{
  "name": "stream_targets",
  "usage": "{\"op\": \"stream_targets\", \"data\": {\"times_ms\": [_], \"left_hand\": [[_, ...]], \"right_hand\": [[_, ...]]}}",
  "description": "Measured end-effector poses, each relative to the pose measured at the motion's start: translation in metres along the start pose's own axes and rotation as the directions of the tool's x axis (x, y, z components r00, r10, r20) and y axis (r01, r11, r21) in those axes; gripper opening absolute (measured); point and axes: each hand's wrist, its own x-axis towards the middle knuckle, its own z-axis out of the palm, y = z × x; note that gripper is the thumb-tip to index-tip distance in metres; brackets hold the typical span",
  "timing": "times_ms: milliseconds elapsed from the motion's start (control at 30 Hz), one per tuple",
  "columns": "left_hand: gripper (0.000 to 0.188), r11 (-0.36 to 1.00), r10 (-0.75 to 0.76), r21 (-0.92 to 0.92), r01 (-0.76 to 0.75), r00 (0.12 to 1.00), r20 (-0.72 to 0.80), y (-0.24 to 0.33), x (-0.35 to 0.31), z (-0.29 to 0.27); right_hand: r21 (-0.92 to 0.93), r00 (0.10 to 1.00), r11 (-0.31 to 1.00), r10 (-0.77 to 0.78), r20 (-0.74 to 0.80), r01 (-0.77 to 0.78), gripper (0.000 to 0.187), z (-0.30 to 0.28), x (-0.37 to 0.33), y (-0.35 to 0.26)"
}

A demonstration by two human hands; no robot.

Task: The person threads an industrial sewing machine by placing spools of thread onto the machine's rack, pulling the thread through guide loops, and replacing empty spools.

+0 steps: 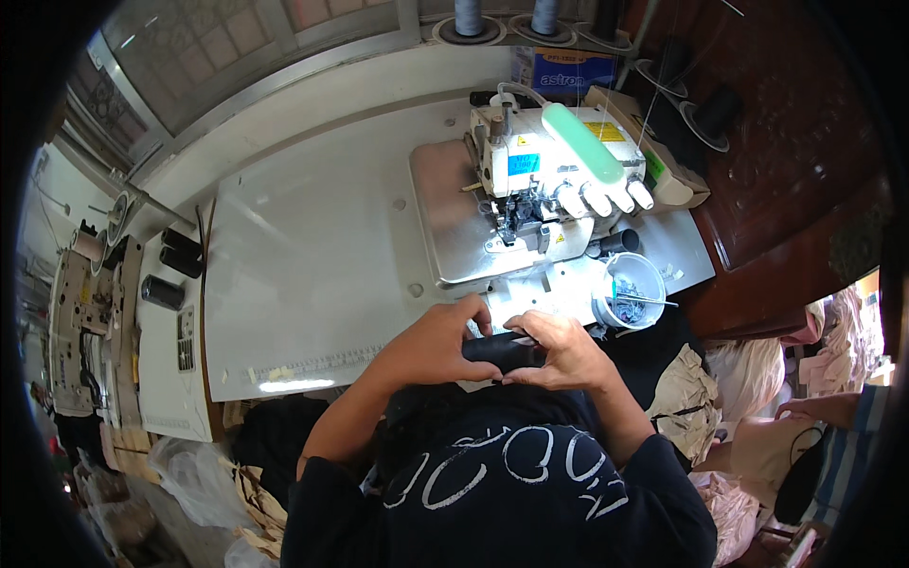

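Observation:
Between my two hands, just in front of the table's near edge, is a small piece of black material (500, 352), probably cloth. My left hand (434, 343) is curled round its left end, thumb below and fingers above. On the other end my right hand (566, 352) closes in the same way, fingertips near those of the left. A white overlock sewing machine (559, 180) stands just beyond, its lamp shining on the needle area and the metal plate (450, 213). What lies beneath my palms is hidden.
A clear plastic cup (636, 284) of scraps, with a thin tool in it, stands right of my hands. The white table (303, 256) stretches left. Black thread spools (163, 292) and another machine (90, 327) are further left. At right, a person's arm (824, 409) shows beside heaped fabric (686, 393).

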Motion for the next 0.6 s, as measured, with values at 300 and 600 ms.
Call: {"op": "stream_targets", "data": {"times_ms": [300, 600], "left_hand": [[0.053, 0.619, 0.132, -0.777, -0.109, 0.991, -0.033, -0.022, 0.013, -0.009], [0.081, 0.933, 0.319, 0.033, -0.360, 0.776, -0.544, -0.019, 0.005, 0.019]], "right_hand": [[0.961, 0.824, 0.165, 0.559, 0.094, -0.221, 0.028, 0.017, -0.004, 0.011], [0.953, 0.707, -0.255, 0.643, 0.294, -0.164, 0.029, 0.029, -0.008, 0.020]]}}
